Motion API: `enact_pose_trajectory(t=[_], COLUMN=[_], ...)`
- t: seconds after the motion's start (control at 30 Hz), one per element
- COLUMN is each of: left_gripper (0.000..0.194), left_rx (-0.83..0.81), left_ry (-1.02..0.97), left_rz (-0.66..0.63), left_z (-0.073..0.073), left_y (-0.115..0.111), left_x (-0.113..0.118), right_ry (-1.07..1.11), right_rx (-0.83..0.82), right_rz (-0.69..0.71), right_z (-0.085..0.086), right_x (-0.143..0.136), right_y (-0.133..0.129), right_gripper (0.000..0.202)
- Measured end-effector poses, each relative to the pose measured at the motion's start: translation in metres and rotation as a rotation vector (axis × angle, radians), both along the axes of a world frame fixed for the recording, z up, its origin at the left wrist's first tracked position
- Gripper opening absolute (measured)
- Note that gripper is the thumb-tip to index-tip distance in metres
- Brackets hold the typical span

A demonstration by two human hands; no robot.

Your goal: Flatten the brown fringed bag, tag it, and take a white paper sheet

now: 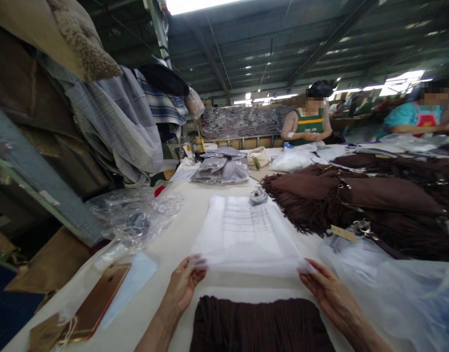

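My left hand (185, 283) pinches the near left corner of a clear plastic bag (246, 234) with printed text that lies flat on the white table (166, 254). At the bag's near right corner is my right hand (325, 288), gripping that edge. A folded brown fringed garment (259, 325) lies just in front of me, between my forearms and below the bag's opening.
A pile of brown fringed garments (374, 205) with a paper tag fills the right side. Crumpled plastic (136, 220) and a phone (100, 300) lie on the left, packed grey garments (220, 168) further back. Clothes hang at left. Two people work at the far side.
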State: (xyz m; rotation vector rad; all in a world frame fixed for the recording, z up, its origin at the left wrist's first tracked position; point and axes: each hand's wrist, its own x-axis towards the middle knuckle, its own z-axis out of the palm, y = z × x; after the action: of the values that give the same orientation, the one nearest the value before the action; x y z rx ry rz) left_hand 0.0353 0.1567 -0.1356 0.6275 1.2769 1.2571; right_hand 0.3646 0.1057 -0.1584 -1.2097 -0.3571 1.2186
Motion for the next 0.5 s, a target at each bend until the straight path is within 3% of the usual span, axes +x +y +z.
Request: enact_pose_trajectory(t=[0.1, 0.2, 0.3, 0.5], left_gripper=[0.032, 0.037, 0.038, 0.049], left_rx=[0.008, 0.002, 0.05, -0.024], left_ry=[0.038, 0.124, 0.271, 0.203], left_rz=[-0.12, -0.206, -0.233, 0.044], left_z=[-0.01, -0.02, -0.028, -0.026], left_y=[-0.017, -0.032, -0.043, -0.065], left_x=[-0.003, -0.008, -0.012, 0.002], right_ry=[-0.106, -0.423, -0.713, -0.717], right_rx=[-0.044, -0.066, -0.089, -0.222], right_rz=[0.034, 0.137, 0.14, 0.072], right_z=[-0.007, -0.012, -0.014, -0.011], right_x=[-0.001, 0.0, -0.003, -0.019], right_y=[-0.019, -0.038, -0.053, -0.067], right_gripper=[0.048, 0.046, 0.046, 0.053])
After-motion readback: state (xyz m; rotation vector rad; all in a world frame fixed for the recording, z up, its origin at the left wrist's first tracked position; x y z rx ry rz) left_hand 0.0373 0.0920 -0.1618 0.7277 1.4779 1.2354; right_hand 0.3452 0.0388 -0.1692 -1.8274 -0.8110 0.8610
